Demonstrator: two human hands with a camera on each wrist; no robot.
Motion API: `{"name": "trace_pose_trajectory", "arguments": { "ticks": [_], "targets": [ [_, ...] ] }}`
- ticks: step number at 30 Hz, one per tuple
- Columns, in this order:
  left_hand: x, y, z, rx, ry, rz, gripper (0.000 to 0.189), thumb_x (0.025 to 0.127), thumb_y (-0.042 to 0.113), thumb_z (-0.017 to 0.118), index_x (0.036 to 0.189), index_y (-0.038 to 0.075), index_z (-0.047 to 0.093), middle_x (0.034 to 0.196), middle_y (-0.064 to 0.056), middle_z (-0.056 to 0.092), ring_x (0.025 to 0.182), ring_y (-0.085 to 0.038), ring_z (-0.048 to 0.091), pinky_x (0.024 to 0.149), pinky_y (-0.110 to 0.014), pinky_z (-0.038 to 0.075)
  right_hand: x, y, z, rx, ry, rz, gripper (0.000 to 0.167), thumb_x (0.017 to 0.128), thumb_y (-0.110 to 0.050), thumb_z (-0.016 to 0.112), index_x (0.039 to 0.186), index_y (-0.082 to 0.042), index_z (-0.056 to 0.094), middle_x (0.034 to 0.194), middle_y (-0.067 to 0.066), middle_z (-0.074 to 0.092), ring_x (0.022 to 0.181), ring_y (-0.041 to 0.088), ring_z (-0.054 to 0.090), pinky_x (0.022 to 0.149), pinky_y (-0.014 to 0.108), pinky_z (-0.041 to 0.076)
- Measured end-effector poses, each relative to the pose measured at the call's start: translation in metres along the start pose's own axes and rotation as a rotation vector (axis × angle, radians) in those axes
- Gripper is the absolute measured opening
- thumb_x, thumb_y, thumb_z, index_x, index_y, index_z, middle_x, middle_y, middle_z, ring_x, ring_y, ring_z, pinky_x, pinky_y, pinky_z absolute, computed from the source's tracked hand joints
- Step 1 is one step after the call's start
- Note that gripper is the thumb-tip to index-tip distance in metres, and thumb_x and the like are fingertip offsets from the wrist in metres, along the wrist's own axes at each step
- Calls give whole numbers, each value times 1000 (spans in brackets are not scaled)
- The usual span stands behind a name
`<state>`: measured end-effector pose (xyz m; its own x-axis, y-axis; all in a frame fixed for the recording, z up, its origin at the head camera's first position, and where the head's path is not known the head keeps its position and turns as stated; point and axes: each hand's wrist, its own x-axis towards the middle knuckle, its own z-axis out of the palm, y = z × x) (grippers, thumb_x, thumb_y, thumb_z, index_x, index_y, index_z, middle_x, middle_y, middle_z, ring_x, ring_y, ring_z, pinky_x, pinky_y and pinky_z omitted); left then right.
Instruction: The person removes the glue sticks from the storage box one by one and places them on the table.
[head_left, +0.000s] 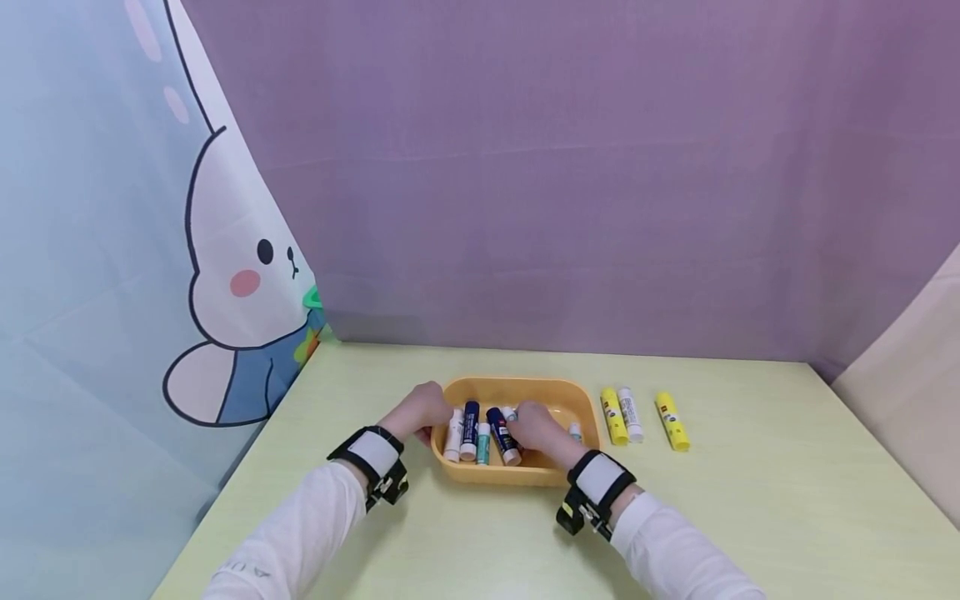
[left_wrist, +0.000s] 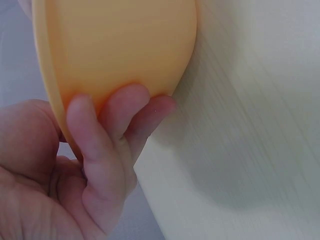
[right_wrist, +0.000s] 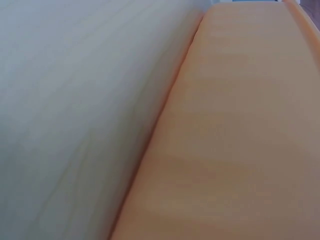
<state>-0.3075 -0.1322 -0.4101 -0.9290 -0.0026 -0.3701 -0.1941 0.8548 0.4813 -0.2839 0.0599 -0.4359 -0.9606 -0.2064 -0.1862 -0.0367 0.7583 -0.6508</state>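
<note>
A shallow orange plastic basket [head_left: 517, 476] stands on the table. My left hand [left_wrist: 107, 150] grips its left end, fingers against the outer wall and thumb at the rim. Inside lie a white glue stick [head_left: 453, 435], two navy glue sticks with pale ends, the left [head_left: 469, 429] and the right [head_left: 500, 429], and a short teal one [head_left: 483, 442]. My right hand [head_left: 538, 429] reaches down into the basket, its curled fingers on a white-and-teal glue stick [head_left: 510, 413] that they mostly cover. Another small white-and-teal stick [head_left: 575, 431] lies near the basket's right end.
Right of the basket, a yellow glue stick [head_left: 614, 417] lies beside a white one [head_left: 631, 415]. Farther right is a second yellow glue stick [head_left: 672, 422]. A purple curtain [head_left: 570, 183] hangs behind the pale table [head_left: 750, 500], and a cartoon-printed cloth [head_left: 90, 333] hangs at the left.
</note>
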Motion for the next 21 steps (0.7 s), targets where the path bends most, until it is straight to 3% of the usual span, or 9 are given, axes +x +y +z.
{"name": "trace_pose_trajectory", "arguments": {
  "ticks": [9, 15, 21],
  "targets": [
    [-1, 0, 0, 6, 12, 0, 26, 89, 7, 51, 111, -8, 53, 76, -15, 60, 47, -23, 62, 42, -31, 55, -1, 0, -3, 34, -20, 27, 18, 94, -11, 51, 86, 2, 59, 65, 9, 59, 48, 16, 58, 40, 20, 45],
    [-4, 1, 0, -7, 7, 13, 24, 89, 6, 51, 107, -8, 54, 74, -16, 61, 47, -23, 62, 41, -32, 55, -8, -4, -11, 41, -39, 15, 26, 96, -18, 49, 77, -2, 58, 59, 7, 57, 49, 16, 52, 42, 21, 39],
    [-5, 1, 0, -6, 6, 16, 23, 89, 6, 51, 106, -8, 54, 73, -15, 61, 46, -23, 62, 42, -32, 56, -12, -8, -20, 49, -37, -2, 17, 97, -14, 48, 94, 0, 58, 59, 5, 54, 48, 17, 52, 40, 21, 38]
  ]
}}
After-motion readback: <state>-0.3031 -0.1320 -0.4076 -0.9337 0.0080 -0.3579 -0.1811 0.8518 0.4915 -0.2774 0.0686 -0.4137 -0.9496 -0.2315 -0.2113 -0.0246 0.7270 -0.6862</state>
